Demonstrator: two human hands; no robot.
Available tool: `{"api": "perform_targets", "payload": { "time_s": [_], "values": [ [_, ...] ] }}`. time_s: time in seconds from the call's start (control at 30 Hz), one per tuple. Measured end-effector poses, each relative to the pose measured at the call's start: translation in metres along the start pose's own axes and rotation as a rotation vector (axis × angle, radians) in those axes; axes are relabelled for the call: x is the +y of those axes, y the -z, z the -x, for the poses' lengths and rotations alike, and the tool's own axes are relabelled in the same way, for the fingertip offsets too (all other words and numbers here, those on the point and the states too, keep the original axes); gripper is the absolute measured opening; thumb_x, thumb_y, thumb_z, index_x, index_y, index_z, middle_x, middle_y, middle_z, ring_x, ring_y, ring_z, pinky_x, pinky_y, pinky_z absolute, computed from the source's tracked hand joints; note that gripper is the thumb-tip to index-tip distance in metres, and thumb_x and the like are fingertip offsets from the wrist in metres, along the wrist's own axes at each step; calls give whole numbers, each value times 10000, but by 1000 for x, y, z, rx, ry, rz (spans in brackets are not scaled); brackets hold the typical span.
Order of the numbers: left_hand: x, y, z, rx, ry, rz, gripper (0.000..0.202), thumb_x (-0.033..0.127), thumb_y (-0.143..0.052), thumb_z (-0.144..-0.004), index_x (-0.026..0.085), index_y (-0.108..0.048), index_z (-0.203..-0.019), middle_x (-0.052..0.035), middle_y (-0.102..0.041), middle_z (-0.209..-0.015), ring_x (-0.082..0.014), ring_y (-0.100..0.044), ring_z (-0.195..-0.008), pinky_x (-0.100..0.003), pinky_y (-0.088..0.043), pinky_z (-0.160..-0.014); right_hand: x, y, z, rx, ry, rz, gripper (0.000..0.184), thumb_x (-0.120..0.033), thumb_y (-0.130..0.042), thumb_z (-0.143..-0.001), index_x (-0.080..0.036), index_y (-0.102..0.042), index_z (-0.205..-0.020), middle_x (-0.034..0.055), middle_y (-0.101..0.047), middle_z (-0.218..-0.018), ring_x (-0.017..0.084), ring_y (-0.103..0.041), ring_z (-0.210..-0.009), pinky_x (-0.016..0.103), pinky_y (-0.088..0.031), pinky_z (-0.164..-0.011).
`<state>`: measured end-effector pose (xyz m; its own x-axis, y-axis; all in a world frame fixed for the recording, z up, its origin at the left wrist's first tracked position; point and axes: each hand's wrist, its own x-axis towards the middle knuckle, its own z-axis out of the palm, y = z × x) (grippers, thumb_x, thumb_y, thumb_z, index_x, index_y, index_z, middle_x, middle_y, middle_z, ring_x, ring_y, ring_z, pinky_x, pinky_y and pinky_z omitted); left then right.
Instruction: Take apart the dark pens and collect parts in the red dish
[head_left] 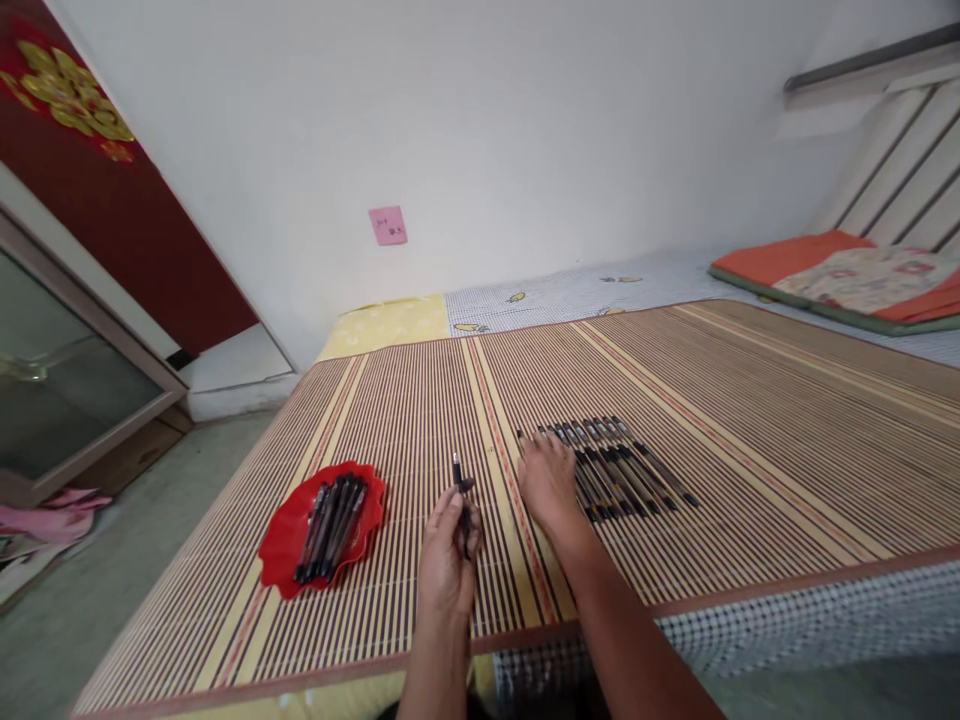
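Note:
My left hand (448,560) is closed around a black pen (460,490) that points away from me above the striped bamboo mat (712,400). My right hand (550,482) lies palm down on the mat, fingers spread, touching the left end of a row of several black pens (619,467) laid side by side. A red tray (285,555) to the left of my left hand holds several more black pens (331,515).
The mat covers a bed against a white wall with a pink sticky note (388,225). A folded orange and patterned blanket (855,275) lies at the far right. A glass-fronted cabinet (67,370) stands on the left, with floor below.

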<state>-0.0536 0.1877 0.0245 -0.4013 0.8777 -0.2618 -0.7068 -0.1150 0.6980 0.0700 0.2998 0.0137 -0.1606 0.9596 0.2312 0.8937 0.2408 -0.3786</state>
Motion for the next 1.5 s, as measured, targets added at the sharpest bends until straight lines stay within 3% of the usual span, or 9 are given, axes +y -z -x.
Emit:
{"api": "perform_targets", "payload": {
  "time_s": [0.1,0.3,0.53,0.73,0.87,1.0,1.13,1.23,1.5],
  "values": [
    [0,-1,1,-4,9,-2,514,306,-932,-607,120,-706,-1030,6,-635,-710,-62,-555,-560,-127,-353,-431,-1,-4,3,-71,62,9,332,-153,-497,-955,-133,-691,-1224,185,-618,-1404,356,-408,-1399,512,-196,-1136],
    [1,-5,3,-2,5,-4,522,317,-944,-587,126,-702,-1009,16,-634,-678,-60,-552,-541,-126,-353,-427,-16,5,10,-124,99,-23,171,-186,-582,-928,-156,-727,-1013,139,-742,-1080,281,-619,-1078,374,-371,-924],
    [1,-6,4,38,16,-7,579,283,-983,-500,134,-720,-994,1,-680,-738,-69,-589,-568,-137,-400,-462,-17,17,10,-121,31,-149,276,-248,-548,-996,-161,-635,-1243,118,-744,-1042,235,-674,-949,300,-399,-742],
    [-3,-4,3,-1,0,-68,580,343,-970,-543,126,-725,-1022,8,-657,-683,-58,-532,-532,-141,-363,-453,-14,13,14,-149,48,-260,74,-95,-677,-837,-148,-729,-840,159,-726,-1001,288,-630,-1037,364,-414,-897],
    [-4,-2,3,-58,-29,-134,492,377,-929,-621,126,-734,-996,24,-617,-629,-42,-443,-490,-148,-310,-440,-15,9,10,-87,24,-465,89,-110,-637,-835,-158,-684,-893,126,-701,-1026,234,-637,-960,344,-461,-864],
    [-5,-3,3,-68,-41,-170,471,390,-919,-632,135,-742,-987,26,-605,-639,-43,-432,-499,-153,-299,-447,-13,13,2,-44,6,-760,133,-243,-599,-865,-171,-614,-975,73,-706,-922,195,-671,-847,311,-525,-768],
    [-5,-5,5,-76,-35,-206,453,386,-911,-641,139,-754,-986,34,-576,-636,-41,-420,-497,-161,-284,-448,-14,23,1,-65,-38,-1209,299,-372,-636,-838,-186,-599,-1068,37,-683,-896,166,-654,-748,279,-522,-656],
    [-5,-6,6,-89,-28,-246,416,376,-899,-664,146,-765,-983,26,-581,-649,-52,-458,-523,-167,-313,-475,-18,34,5,-82,-61,-1510,269,-390,-734,-786,-207,-644,-961,2,-644,-827,146,-612,-727,267,-495,-669],
    [-10,-5,7,-122,-17,-310,430,412,-905,-654,160,-778,-979,-1,-653,-739,-65,-514,-579,-170,-395,-536,-20,49,9,-114,-20,-1453,237,-376,-726,-793,-200,-691,-947,7,-632,-831,149,-563,-733,270,-447,-683]
  ]
}}
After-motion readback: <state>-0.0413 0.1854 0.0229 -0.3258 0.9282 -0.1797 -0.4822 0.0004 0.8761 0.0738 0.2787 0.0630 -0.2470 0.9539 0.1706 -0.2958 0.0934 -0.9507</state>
